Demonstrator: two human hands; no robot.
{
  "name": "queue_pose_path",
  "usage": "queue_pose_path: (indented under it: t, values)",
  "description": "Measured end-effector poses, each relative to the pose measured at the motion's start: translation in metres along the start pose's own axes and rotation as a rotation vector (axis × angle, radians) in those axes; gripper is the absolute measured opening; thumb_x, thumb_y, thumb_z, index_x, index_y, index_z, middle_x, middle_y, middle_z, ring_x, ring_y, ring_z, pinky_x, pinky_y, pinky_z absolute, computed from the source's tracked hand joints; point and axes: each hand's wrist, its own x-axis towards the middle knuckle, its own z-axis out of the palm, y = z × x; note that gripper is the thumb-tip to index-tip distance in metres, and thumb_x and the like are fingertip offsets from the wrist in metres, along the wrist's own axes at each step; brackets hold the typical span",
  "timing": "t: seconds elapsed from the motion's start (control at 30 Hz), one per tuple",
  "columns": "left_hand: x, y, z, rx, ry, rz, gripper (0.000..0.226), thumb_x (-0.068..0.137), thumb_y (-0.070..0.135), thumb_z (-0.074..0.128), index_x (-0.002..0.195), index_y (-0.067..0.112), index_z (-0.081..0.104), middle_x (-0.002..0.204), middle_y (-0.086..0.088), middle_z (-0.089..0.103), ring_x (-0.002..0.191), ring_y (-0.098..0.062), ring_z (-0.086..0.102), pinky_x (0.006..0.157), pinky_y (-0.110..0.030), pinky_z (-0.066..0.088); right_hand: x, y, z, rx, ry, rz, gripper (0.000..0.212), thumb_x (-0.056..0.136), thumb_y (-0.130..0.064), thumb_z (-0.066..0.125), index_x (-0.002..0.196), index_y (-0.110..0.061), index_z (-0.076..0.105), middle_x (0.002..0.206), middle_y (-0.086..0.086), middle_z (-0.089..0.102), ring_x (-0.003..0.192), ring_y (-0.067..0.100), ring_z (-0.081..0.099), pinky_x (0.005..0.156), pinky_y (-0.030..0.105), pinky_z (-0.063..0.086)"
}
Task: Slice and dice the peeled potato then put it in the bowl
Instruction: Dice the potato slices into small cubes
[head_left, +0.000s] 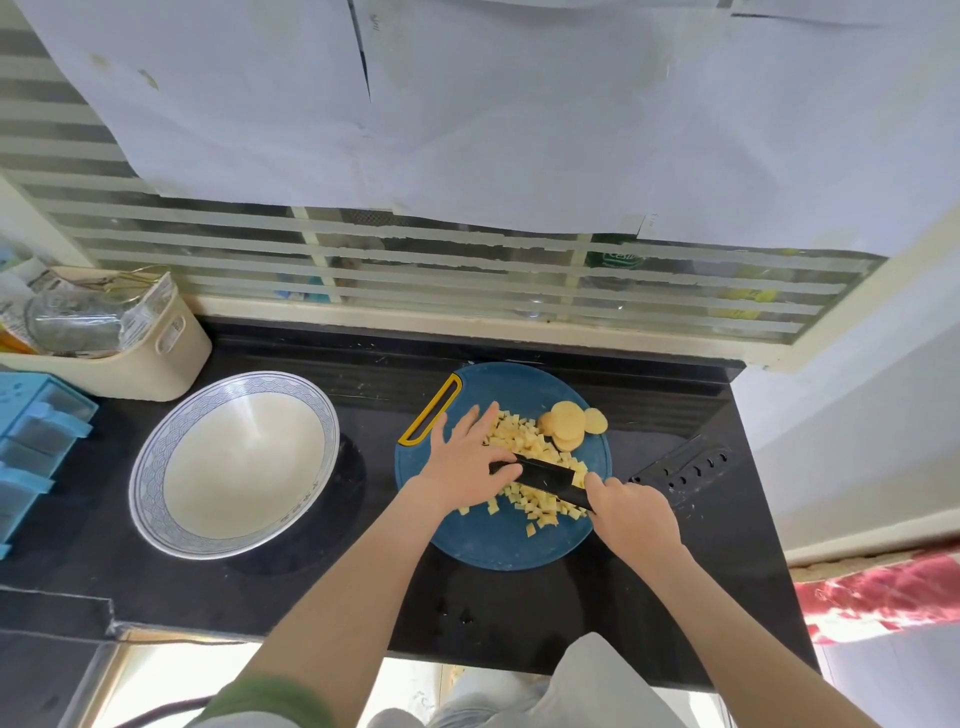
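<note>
A round blue cutting board (493, 540) lies on the black counter. Many small yellow potato cubes (524, 441) are piled on it. A few round potato slices (569, 423) sit at its far right. My right hand (631, 512) grips the handle of a black knife (545, 475), whose blade lies across the cubes. My left hand (467, 462) rests flat with spread fingers on the cubes and the blade's tip. A large white bowl (234, 467) with a blue patterned rim stands to the left of the board, with nothing inside.
A black knife sheath (685, 467) lies right of the board. A cream basket (124, 338) with packets and a glass stands at back left. Blue plastic drawers (31, 441) sit at the left edge. The counter's front edge runs below my arms.
</note>
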Motion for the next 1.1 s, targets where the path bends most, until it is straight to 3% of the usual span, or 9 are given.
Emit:
queue_pose_path:
  t: [0.13, 0.3, 0.47, 0.57, 0.63, 0.7, 0.83, 0.97, 1.1]
  values:
    - [0.001, -0.001, 0.0, 0.086, -0.059, -0.031, 0.048, 0.096, 0.062, 0.021, 0.135, 0.048, 0.045, 0.159, 0.004, -0.017, 0.147, -0.022, -0.015, 0.11, -0.053, -0.019, 0.002, -0.001, 0.001, -0.009, -0.007, -0.004, 0.023, 0.101, -0.032, 0.043, 0.119, -0.017, 0.044, 0.097, 0.0, 0.062, 0.077, 0.013, 0.064, 0.066, 0.025, 0.053]
    - [0.006, 0.007, -0.002, 0.089, -0.029, 0.084, 0.044, 0.098, 0.058, 0.023, 0.129, 0.048, 0.053, 0.161, 0.005, -0.011, 0.147, -0.021, -0.011, 0.112, -0.052, -0.017, 0.004, -0.002, 0.0, -0.026, -0.019, -0.018, 0.021, 0.1, -0.032, 0.044, 0.115, -0.016, 0.046, 0.094, 0.0, 0.062, 0.075, 0.013, 0.063, 0.062, 0.024, 0.049]
    - [0.013, 0.004, -0.001, 0.107, -0.059, -0.082, 0.053, 0.1, 0.053, 0.009, 0.139, 0.041, 0.043, 0.159, 0.001, -0.02, 0.147, -0.025, -0.016, 0.113, -0.052, -0.016, 0.004, 0.001, -0.003, -0.034, -0.025, 0.011, 0.019, 0.1, -0.032, 0.043, 0.111, -0.016, 0.046, 0.09, 0.0, 0.061, 0.071, 0.014, 0.062, 0.063, 0.025, 0.053]
    - [0.017, 0.005, -0.001, -0.045, 0.138, -0.152, 0.046, 0.103, 0.043, 0.02, 0.135, 0.032, 0.051, 0.161, -0.003, 0.005, 0.146, -0.025, 0.01, 0.115, -0.047, 0.005, 0.003, 0.004, -0.003, -0.014, -0.028, 0.052, 0.022, 0.1, -0.034, 0.043, 0.112, -0.017, 0.044, 0.091, -0.001, 0.061, 0.068, 0.013, 0.059, 0.058, 0.023, 0.046]
    - [0.015, 0.005, -0.003, -0.182, 0.385, -0.253, 0.033, 0.101, 0.026, 0.035, 0.128, 0.02, 0.053, 0.145, -0.009, 0.037, 0.128, -0.029, 0.039, 0.1, -0.042, 0.03, 0.005, 0.005, -0.003, 0.015, -0.032, 0.081, 0.023, 0.1, -0.036, 0.043, 0.114, -0.018, 0.044, 0.09, -0.002, 0.061, 0.065, 0.011, 0.056, 0.056, 0.021, 0.043]
    - [0.011, -0.001, -0.007, -0.429, 0.507, -0.431, 0.029, 0.095, 0.008, 0.041, 0.124, 0.01, 0.047, 0.125, -0.015, 0.044, 0.108, -0.032, 0.049, 0.082, -0.036, 0.04, 0.008, 0.005, -0.003, 0.049, -0.051, 0.1, 0.024, 0.1, -0.037, 0.042, 0.116, -0.018, 0.044, 0.086, -0.004, 0.058, 0.062, 0.009, 0.051, 0.054, 0.019, 0.039]
    - [-0.001, -0.022, 0.004, -0.66, 0.172, -0.752, 0.043, 0.092, 0.004, 0.046, 0.131, 0.004, 0.029, 0.119, -0.021, 0.049, 0.094, -0.03, 0.054, 0.07, -0.033, 0.043, 0.012, 0.0, -0.002, 0.123, -0.076, 0.119, 0.027, 0.1, -0.037, 0.04, 0.116, -0.016, 0.046, 0.079, -0.006, 0.051, 0.053, 0.006, 0.042, 0.047, 0.017, 0.029]
    - [-0.001, -0.021, 0.018, -1.142, -0.075, -1.031, 0.067, 0.099, 0.014, 0.041, 0.152, 0.018, 0.001, 0.113, -0.013, 0.053, 0.1, -0.027, 0.058, 0.074, -0.034, 0.056, 0.012, -0.012, 0.0, 0.184, -0.119, 0.129, 0.026, 0.101, -0.038, 0.037, 0.112, -0.017, 0.047, 0.079, -0.005, 0.053, 0.068, 0.01, 0.06, 0.06, 0.023, 0.05]
    - [0.006, -0.01, 0.024, -1.136, -0.104, -0.963, 0.034, 0.103, 0.024, 0.029, 0.136, 0.015, 0.03, 0.094, -0.006, 0.048, 0.079, -0.016, 0.056, 0.05, -0.02, 0.055, 0.013, -0.02, 0.0, 0.278, -0.14, 0.208, 0.021, 0.101, -0.037, 0.036, 0.105, -0.018, 0.044, 0.076, -0.005, 0.051, 0.07, 0.012, 0.061, 0.062, 0.026, 0.052]
